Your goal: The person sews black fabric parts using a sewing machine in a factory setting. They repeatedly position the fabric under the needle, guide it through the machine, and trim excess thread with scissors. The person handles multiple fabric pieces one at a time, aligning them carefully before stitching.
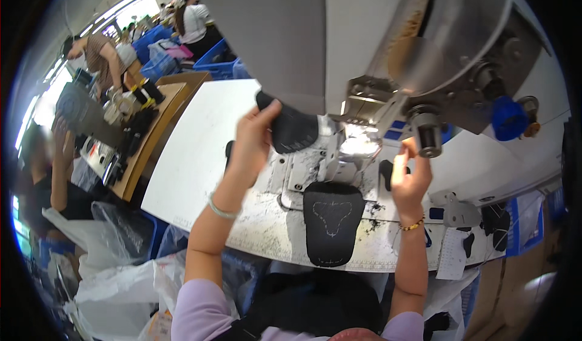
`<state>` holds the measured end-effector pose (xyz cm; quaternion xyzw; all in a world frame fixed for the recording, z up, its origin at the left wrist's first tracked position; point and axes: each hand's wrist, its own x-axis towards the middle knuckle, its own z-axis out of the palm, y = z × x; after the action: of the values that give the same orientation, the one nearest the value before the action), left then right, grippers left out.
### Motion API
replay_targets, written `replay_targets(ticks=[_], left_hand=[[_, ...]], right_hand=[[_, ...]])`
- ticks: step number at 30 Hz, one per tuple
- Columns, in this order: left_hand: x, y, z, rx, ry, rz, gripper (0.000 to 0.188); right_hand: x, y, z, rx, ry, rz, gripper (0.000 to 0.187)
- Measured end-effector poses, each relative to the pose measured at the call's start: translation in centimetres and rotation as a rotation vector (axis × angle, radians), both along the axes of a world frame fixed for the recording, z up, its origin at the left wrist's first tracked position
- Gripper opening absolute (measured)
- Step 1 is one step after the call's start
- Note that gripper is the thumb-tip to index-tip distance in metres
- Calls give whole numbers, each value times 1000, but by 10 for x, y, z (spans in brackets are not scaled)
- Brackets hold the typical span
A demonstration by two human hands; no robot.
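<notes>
Fingers of the left hand (251,141) pinched a dark fabric piece (291,129) at its edge near frame centre — light, limp, best held there — while the right hand (409,174) curled loosely, holding nothing.

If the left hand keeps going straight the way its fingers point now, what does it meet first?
The left hand already grips a dark fabric piece, with fingers pointing up and away. Straight on, it would probably meet the grey sewing machine body just beyond the piece, though depth is hard to judge in this fisheye view.
</notes>
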<state>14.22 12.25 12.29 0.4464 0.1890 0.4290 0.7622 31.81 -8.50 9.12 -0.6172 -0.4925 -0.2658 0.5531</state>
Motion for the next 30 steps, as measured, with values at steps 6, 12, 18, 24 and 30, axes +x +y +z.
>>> replay_targets(ticks=[6,12,18,24,30], left_hand=[[-99,90,-37,232,642,13,28],[-109,102,-87,344,1000,91,29],[-98,87,-79,824,1486,241,33],[-63,-19,-45,1256,879,228,44],[-37,-95,-33,1495,797,-149,44]], right_hand=[[16,-2,2,-85,50,-136,20],[25,-10,8,-405,167,-221,15],[43,-30,-9,-692,177,-53,22],[57,-33,-40,-779,174,3,26],[44,-33,-36,-765,138,-102,19]])
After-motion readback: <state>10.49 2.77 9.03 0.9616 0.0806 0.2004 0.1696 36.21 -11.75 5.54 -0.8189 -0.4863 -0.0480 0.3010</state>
